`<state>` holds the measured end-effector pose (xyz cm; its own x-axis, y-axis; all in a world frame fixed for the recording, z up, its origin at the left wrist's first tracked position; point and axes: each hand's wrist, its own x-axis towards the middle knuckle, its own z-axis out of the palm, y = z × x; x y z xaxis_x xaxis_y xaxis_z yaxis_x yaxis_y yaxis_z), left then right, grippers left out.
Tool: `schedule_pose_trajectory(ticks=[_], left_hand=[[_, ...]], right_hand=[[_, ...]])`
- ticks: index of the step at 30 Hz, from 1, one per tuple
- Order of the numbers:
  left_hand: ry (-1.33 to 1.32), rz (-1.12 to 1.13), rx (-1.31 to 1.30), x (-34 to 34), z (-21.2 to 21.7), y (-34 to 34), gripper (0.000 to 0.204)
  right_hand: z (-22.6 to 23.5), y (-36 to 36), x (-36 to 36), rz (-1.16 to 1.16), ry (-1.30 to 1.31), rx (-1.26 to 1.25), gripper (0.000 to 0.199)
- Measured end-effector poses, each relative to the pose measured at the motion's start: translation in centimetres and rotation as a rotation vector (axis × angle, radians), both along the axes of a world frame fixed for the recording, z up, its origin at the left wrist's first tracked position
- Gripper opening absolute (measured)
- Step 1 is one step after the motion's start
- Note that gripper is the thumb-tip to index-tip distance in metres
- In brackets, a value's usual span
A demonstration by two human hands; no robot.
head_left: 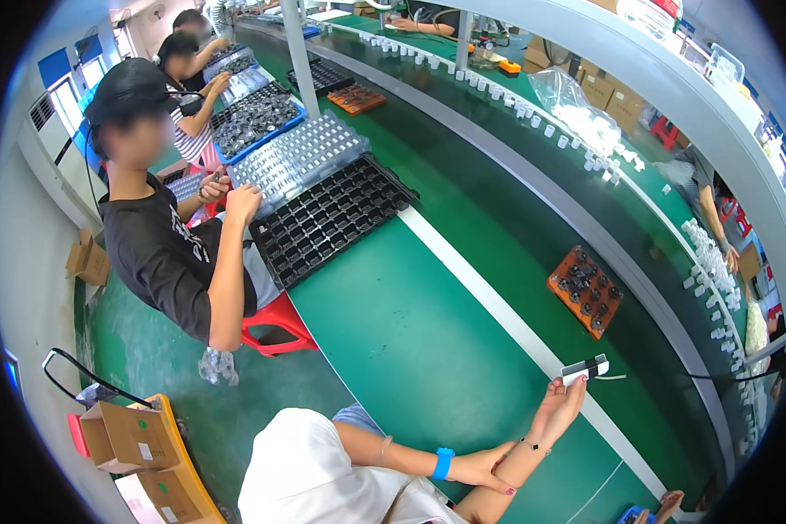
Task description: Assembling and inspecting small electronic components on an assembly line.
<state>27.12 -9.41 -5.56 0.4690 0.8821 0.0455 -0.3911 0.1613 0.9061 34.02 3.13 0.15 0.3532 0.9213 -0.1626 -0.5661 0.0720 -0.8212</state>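
Note:
My right hand (561, 403) reaches out over the green table (428, 349) and pinches a small white device with a black end (585, 369) at its fingertips. A thin cable runs off the device to the right. My left hand (485, 467) lies on my right forearm and holds nothing. A blue wristband (444, 463) sits on my left wrist. My white clothing fills the bottom of the view.
An orange tray of dark round parts (585, 293) lies on the dark conveyor belt (533, 201). A black compartment tray (327, 218) and a grey tray of parts (297, 157) sit before a co-worker in a black shirt (162, 253). Cardboard boxes (140, 441) stand lower left.

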Motion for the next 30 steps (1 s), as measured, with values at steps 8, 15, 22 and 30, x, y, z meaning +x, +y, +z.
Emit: schedule_pose_trajectory(ticks=[8,15,22,30], left_hand=[[-0.234,-0.134,-0.324,-0.4,1.3,1.3,0.088],[-0.090,-0.155,-0.389,-0.2,0.6,2.9,0.087],[0.012,0.002,-0.179,-0.2,0.7,2.0,0.073],[0.117,0.111,0.056,0.8,0.2,-0.8,0.055]], right_hand=[[1.1,-0.2,0.1,-0.004,-0.163,0.071,0.023],[-1.3,-0.9,0.7,-0.016,-0.590,-0.025,0.022],[-1.3,2.0,5.3,-0.293,-0.358,-0.004,0.028],[1.7,-10.3,15.7,0.485,-0.350,0.070,0.053]])
